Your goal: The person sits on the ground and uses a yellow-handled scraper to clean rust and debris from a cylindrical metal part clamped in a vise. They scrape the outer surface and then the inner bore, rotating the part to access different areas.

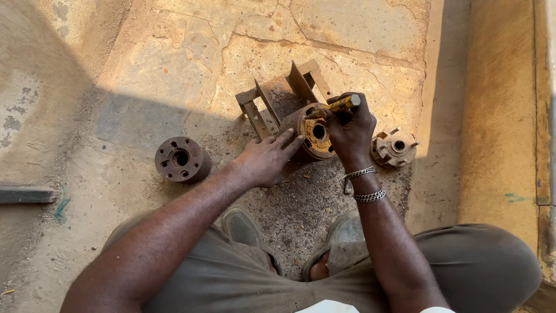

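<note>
1. Rusty round hub [313, 139], a thick metal disc with a centre hole and smaller holes round it, lies on the stone floor [191, 52], tilted up against a small rusty metal frame [284, 93] just behind it. Yellowish rust shows on its upturned face.
2. Left hand [267, 159] rests on the near-left edge of the hub, fingers spread flat over its rim and touching it, with nothing pinched in its grip.
3. Right hand [350, 136] is above the hub's right side, its grip pressed together round a short yellow-and-dark tool [339, 105]. The tool lies nearly level, one end pointing left over the hub's upper face, the pale end sticking out to the right of the fist. Whether its tip touches the hub I cannot tell.
4. Two metal bracelets [364, 184] sit on the right wrist.
5. A second rusty part [394, 148], smaller and with lugs round a centre hole, lies on the floor just right of the right hand, apart from the hub.
6. A third dark round hub [182, 159] lies flat on the floor well to the left, clear of the left forearm.
7. Dark grit and rust crumbs cover the floor under and in front of the parts.
8. The person squats, knees wide, with both shoes [341, 240] set on the gritty patch below the hands.
</note>
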